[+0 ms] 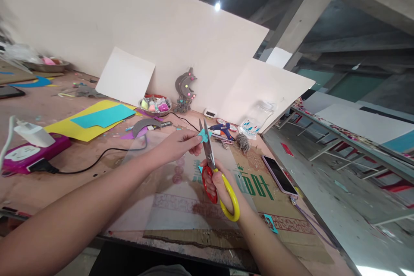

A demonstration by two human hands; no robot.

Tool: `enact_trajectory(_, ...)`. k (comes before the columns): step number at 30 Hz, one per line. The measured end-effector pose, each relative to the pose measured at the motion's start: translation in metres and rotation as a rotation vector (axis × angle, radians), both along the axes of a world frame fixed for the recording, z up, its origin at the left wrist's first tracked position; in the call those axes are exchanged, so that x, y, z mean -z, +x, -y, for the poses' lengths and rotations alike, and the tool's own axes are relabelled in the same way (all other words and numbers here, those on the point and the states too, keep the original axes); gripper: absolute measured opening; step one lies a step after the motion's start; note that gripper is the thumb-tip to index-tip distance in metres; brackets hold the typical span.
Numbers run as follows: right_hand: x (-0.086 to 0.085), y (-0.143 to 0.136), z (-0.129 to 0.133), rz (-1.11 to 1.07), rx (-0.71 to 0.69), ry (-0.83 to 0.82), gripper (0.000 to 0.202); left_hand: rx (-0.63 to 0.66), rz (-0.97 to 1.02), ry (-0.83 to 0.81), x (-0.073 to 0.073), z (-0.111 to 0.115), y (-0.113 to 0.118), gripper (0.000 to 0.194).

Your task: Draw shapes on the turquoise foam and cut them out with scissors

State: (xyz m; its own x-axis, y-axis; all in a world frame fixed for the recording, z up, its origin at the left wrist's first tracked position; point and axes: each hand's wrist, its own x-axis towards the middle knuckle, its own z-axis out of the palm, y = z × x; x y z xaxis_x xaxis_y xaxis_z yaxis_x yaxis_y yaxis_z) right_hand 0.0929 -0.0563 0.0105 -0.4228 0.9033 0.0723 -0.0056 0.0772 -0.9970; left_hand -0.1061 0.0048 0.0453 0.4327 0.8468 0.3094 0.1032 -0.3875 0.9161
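Observation:
Between the thumb and fingers of my left hand [186,143] is a small turquoise paper piece [204,135]. My right hand [220,183] is wrapped round scissors [209,155] with one red and one yellow handle loop. The blades point up and stand slightly apart, at the turquoise piece. Beneath both hands lie a translucent sheet [161,198] and printed cardboard [258,207]. A turquoise scrap [271,223] rests on the cardboard near the right forearm.
Left: magenta power strip [42,153] with a black cable, yellow paper [87,136], turquoise paper [103,116]. Behind: bowl [155,110], moon-shaped decoration [186,88], glue gun [223,129], twine ball [242,141], plastic jar [258,116]. Right: phone [280,175] near the table edge.

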Motion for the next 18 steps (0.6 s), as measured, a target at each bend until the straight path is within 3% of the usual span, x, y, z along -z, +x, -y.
enact_trajectory(18, 0.0000, -0.0007, 0.0012, -0.010, 0.008, -0.006, 0.058, 0.003, 0.031, -0.032, -0.0006, -0.0012, -0.0009, 0.040)
